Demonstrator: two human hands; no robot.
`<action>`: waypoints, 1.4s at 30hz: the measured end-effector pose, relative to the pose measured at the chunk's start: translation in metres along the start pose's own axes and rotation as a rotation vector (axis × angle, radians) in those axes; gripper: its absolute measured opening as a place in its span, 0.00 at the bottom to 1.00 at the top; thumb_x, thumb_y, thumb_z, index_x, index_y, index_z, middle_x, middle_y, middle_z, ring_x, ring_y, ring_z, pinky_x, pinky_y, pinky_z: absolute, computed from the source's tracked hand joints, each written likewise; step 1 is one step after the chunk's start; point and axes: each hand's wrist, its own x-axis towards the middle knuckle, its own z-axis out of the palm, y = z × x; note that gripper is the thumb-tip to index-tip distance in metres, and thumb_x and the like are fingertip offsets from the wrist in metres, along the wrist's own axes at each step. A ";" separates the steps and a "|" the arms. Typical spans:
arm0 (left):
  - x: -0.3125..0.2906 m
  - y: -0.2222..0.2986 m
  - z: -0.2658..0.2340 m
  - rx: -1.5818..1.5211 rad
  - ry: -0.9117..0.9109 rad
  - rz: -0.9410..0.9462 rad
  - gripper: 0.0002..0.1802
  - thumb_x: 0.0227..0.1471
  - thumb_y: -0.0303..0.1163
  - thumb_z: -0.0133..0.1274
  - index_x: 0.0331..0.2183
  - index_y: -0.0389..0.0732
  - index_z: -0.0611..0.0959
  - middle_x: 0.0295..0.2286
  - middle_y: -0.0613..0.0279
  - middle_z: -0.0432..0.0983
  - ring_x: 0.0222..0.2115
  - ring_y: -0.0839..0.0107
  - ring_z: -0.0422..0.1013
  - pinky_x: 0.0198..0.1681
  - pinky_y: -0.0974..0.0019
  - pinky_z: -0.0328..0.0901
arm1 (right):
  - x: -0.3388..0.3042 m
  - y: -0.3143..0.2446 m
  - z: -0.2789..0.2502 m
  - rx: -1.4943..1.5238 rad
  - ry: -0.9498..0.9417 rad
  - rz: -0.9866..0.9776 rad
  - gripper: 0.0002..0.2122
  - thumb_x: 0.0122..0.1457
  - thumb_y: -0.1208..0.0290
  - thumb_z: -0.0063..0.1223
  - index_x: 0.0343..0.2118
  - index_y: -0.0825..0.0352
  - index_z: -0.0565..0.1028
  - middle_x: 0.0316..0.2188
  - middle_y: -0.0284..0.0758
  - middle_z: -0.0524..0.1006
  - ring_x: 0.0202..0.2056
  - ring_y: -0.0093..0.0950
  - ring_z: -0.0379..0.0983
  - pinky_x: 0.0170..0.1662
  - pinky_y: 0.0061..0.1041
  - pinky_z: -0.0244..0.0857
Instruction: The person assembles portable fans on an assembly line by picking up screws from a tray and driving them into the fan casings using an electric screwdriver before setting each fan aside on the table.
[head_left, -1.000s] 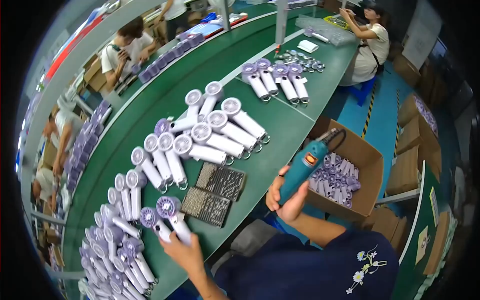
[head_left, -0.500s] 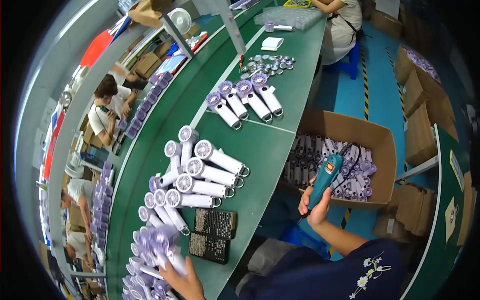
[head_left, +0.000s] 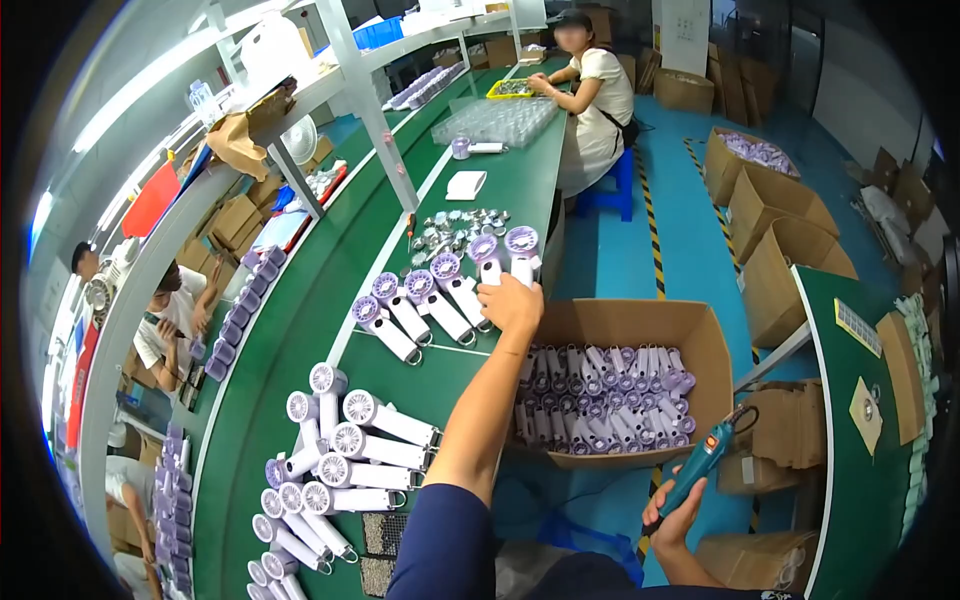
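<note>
My left hand reaches across the bench, fingers closed around the handles of two white and purple handheld fans. These lie at the right end of a slanting row of similar fans; my hand covers their lower handles. My right hand grips a teal electric screwdriver, held tilted over the floor beside the carton, with its cord end upward. Nearer me, a looser group of fans lies on the bench. A dark screw tray is partly hidden by my left sleeve.
An open carton filled with fans stands right of the green bench. Small round metal parts lie beyond the row, near a white pad. A co-worker sits at the far end. More cartons stand on the right.
My left hand has moved from the near pile to the far row, with two fans now there in its grip. My right hand has lowered the screwdriver to the right. The view has shifted.
</note>
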 end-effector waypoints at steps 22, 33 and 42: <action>0.006 -0.077 0.037 0.195 0.045 0.394 0.39 0.59 0.48 0.46 0.64 0.42 0.56 0.62 0.32 0.44 0.65 0.39 0.40 0.66 0.45 0.36 | 0.008 0.025 -0.003 -0.225 -0.074 0.204 0.26 0.66 0.41 0.29 0.45 0.64 0.63 0.16 0.32 0.63 0.10 0.22 0.58 0.12 0.24 0.55; -0.037 -0.116 -0.092 -0.201 0.142 0.501 0.29 0.46 0.37 0.59 0.50 0.34 0.75 0.54 0.35 0.61 0.55 0.41 0.59 0.59 0.46 0.55 | 0.001 0.051 0.023 -0.248 -0.107 0.301 0.28 0.66 0.39 0.28 0.50 0.62 0.63 0.17 0.29 0.61 0.11 0.20 0.55 0.13 0.22 0.52; -0.050 -0.395 -0.233 0.179 0.250 0.029 0.18 0.46 0.46 0.61 0.34 0.43 0.84 0.39 0.41 0.74 0.44 0.47 0.70 0.47 0.51 0.66 | 0.024 0.063 0.064 -0.266 -0.417 0.420 0.25 0.67 0.43 0.27 0.46 0.63 0.64 0.18 0.31 0.63 0.12 0.22 0.57 0.14 0.23 0.54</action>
